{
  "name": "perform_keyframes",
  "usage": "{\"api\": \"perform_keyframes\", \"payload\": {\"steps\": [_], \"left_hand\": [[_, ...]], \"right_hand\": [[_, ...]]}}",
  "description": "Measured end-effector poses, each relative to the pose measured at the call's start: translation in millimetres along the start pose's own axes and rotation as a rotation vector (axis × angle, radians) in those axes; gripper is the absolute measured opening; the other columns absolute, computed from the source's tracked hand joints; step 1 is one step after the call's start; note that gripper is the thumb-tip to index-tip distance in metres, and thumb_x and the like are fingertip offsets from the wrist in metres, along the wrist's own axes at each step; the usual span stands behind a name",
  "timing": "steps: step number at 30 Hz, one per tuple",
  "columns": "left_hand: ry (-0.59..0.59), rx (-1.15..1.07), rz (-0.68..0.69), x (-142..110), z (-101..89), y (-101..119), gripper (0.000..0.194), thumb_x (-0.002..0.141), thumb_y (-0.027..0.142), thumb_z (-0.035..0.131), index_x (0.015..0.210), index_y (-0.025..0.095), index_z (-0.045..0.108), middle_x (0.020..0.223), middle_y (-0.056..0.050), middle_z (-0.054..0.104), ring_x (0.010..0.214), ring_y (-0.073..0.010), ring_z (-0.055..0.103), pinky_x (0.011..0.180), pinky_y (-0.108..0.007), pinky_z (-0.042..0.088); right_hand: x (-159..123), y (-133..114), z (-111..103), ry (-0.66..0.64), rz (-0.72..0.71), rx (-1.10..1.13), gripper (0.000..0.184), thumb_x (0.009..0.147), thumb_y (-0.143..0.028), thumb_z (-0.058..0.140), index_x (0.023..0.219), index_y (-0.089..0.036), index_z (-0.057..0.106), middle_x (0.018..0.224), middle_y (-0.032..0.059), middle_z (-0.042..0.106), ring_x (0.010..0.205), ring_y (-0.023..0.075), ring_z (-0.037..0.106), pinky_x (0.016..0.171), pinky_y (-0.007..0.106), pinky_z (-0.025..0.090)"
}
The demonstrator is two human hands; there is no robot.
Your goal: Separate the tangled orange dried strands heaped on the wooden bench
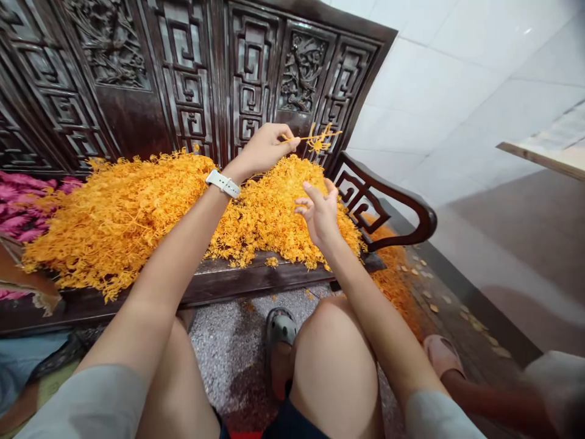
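Note:
My left hand, with a pale watch on its wrist, pinches the thin stem of a yellow-orange artificial flower. The flower's spidery petals point right, above the heap. My right hand is raised over the right part of the pile with its fingers apart and nothing in them. Beneath both hands a big heap of similar yellow-orange flowers covers the bench seat. One small loose flower lies at the seat's front edge.
A dark carved bench back rises behind the heap, and a curved armrest closes its right end. Pink flowers lie at far left near a cardboard box. More orange material is on the floor at right, near another person's foot.

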State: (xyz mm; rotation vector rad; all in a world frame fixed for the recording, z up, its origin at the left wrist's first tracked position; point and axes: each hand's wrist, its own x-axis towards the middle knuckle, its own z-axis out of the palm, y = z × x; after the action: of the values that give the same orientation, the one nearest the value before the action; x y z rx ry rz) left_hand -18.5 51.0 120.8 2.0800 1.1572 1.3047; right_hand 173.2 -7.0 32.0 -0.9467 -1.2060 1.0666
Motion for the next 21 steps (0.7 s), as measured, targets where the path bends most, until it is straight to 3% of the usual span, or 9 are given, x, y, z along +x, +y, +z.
{"api": "perform_keyframes", "payload": {"steps": [3,6,10,13,18,21], "left_hand": [[-0.026,0.033,0.069,-4,3.8,17,0.015,0.100,0.024,0.066,0.086,0.016,0.065,0.072,-0.002,0.053,0.073,-0.0159,0.047,0.066,-0.031,0.031],[-0.033,0.055,0.112,-6,10.0,26,0.015,0.099,0.024,0.065,0.086,0.017,0.066,0.075,-0.003,0.057,0.075,-0.0173,0.050,0.068,-0.033,0.032],[-0.017,0.082,0.139,-5,21.2,26,0.015,0.100,0.026,0.067,0.088,0.018,0.067,0.077,-0.004,0.060,0.077,-0.0194,0.052,0.069,-0.033,0.031],[0.032,0.076,0.121,-1,23.2,20,0.014,0.102,0.029,0.066,0.092,0.019,0.068,0.080,-0.006,0.062,0.080,-0.0206,0.054,0.070,-0.033,0.031],[0.130,0.132,0.104,0,15.0,11,0.017,0.106,0.034,0.065,0.097,0.020,0.068,0.082,-0.006,0.062,0.083,-0.0223,0.059,0.073,-0.033,0.034],[0.161,0.207,0.096,-2,11.3,5,0.017,0.105,0.036,0.067,0.100,0.021,0.069,0.081,-0.006,0.062,0.088,-0.0252,0.062,0.076,-0.034,0.034]], "right_hand": [[1,-4,-9,0.011,-0.143,-0.141,0.093,0.081,-0.068,0.080,0.157,-0.035,0.038,0.140,0.0141,0.056,0.096,0.0235,0.068,0.067,0.035,0.059],[-6,-11,-9,-0.123,-0.186,-0.169,0.080,0.078,-0.064,0.085,0.144,-0.032,0.053,0.131,0.0119,0.063,0.092,0.0219,0.067,0.069,0.036,0.059],[-21,-14,2,-0.282,-0.097,-0.118,0.058,0.078,-0.062,0.085,0.120,-0.028,0.064,0.110,0.0071,0.067,0.075,0.0168,0.060,0.063,0.036,0.054],[-25,-13,7,-0.297,-0.034,-0.081,0.045,0.078,-0.061,0.087,0.095,-0.026,0.063,0.083,0.0001,0.060,0.064,0.0127,0.051,0.060,0.032,0.048],[-19,-17,8,-0.320,0.094,0.111,0.040,0.081,-0.054,0.086,0.083,-0.023,0.060,0.079,-0.0019,0.057,0.058,0.0080,0.040,0.053,0.027,0.037],[-21,-18,14,-0.422,0.192,0.199,0.041,0.083,-0.051,0.084,0.074,-0.023,0.056,0.065,-0.0073,0.040,0.052,0.0068,0.023,0.047,0.026,0.023]]}}
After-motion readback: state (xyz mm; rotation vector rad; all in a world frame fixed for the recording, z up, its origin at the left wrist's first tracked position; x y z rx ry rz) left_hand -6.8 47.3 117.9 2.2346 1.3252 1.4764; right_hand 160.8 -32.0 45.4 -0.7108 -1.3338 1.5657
